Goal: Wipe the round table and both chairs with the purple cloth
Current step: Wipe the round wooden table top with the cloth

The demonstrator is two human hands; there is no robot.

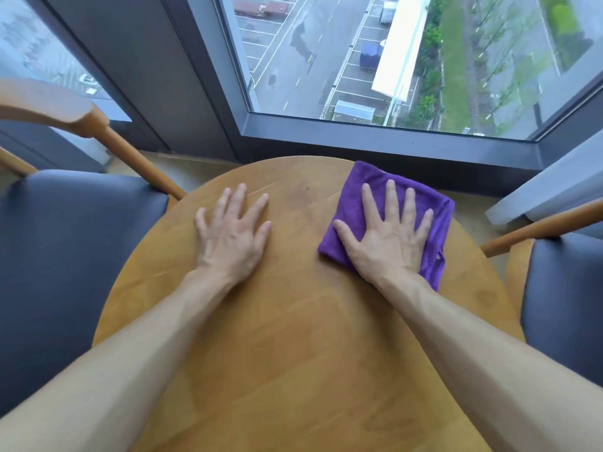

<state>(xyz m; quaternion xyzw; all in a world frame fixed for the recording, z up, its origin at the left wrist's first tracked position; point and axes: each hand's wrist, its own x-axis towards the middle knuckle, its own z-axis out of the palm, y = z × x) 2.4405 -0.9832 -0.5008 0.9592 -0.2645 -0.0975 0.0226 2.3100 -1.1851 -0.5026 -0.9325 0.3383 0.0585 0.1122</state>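
The fingers of the right hand [386, 234] are spread wide and lie flat, palm down, on the purple cloth [365, 190], which sits folded into a rough square on the far right part of the round table [293, 337], near its edge by the window [408, 60]. The cloth shows beyond the fingertips and on both sides of the hand, with one corner poking out past the wrist. The left hand [233, 234] rests flat too, fingers fanned apart, palm straight on the bare wood a little left of the table's middle, well apart from the cloth. Both forearms are bare and stretch out nearly straight from the near edge of the table, angling inward toward the hands. A wooden chair with a dark padded seat [75, 256] stands close against the table's left side, and a second such chair [561, 305] sits close on the right. A pale curtain [554, 190] hangs at the right by the window.
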